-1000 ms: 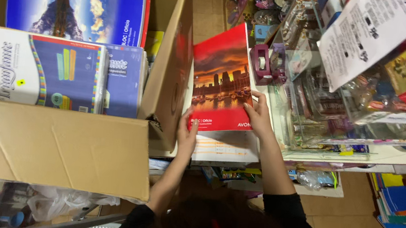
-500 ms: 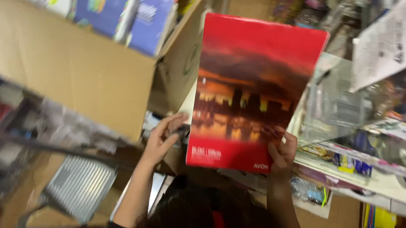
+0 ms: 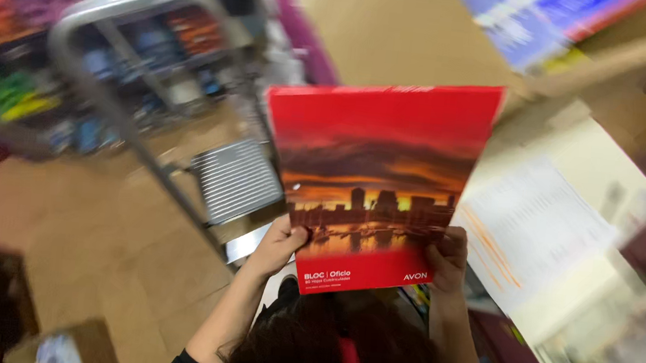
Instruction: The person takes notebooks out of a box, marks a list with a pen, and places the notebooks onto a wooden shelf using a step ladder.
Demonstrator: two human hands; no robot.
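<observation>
I hold up a red pad (image 3: 374,182) with a sunset city picture. My left hand (image 3: 279,242) grips its bottom left corner, my right hand (image 3: 446,256) its bottom right. A grey step stool (image 3: 232,181) stands behind it.

A brown floor (image 3: 96,246) lies below, blurred. A grey metal step ladder (image 3: 207,154) stands on it, shelves of colourful goods (image 3: 27,58) behind, a cardboard box (image 3: 401,23) beside.

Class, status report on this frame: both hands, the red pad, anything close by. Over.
Left hand and right hand grip the red pad at its bottom corners. Pad held up, cover facing camera. Metal step stool behind it, left.
</observation>
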